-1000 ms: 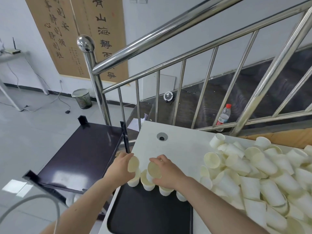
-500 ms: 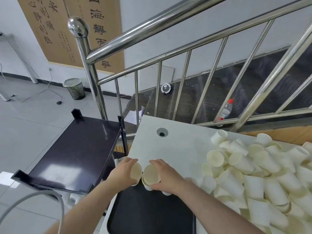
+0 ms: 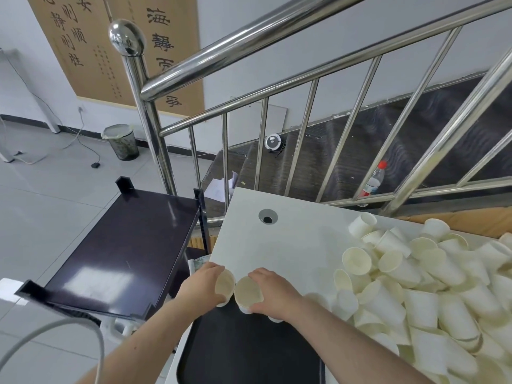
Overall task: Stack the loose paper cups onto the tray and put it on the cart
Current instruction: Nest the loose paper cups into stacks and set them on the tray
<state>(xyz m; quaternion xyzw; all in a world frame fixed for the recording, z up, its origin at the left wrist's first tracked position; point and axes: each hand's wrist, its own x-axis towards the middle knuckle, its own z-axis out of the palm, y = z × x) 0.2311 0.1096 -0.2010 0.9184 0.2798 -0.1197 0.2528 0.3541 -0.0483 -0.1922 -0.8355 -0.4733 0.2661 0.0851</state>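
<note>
A black tray (image 3: 249,353) lies on the white table (image 3: 291,245) near its front left corner. My left hand (image 3: 201,284) grips one white paper cup (image 3: 225,284) at the tray's far edge. My right hand (image 3: 273,292) grips a second cup (image 3: 248,291) right beside it, their mouths turned towards me. Under my right hand, a few more cups (image 3: 274,318) on the tray peek out. A big heap of loose paper cups (image 3: 432,289) covers the right side of the table. The dark cart (image 3: 122,245) stands to the left of the table.
A steel stair railing (image 3: 249,45) rises behind the table, its post (image 3: 149,112) next to the cart. A plastic bottle (image 3: 372,180) stands on the stairs. A bin (image 3: 120,142) and cables lie on the floor at left. The table has a cable hole (image 3: 267,216).
Both hands have brought their cups closer together and lower over the tray's far edge. The camera has tilted, so the whole scene sits lower and further left.
</note>
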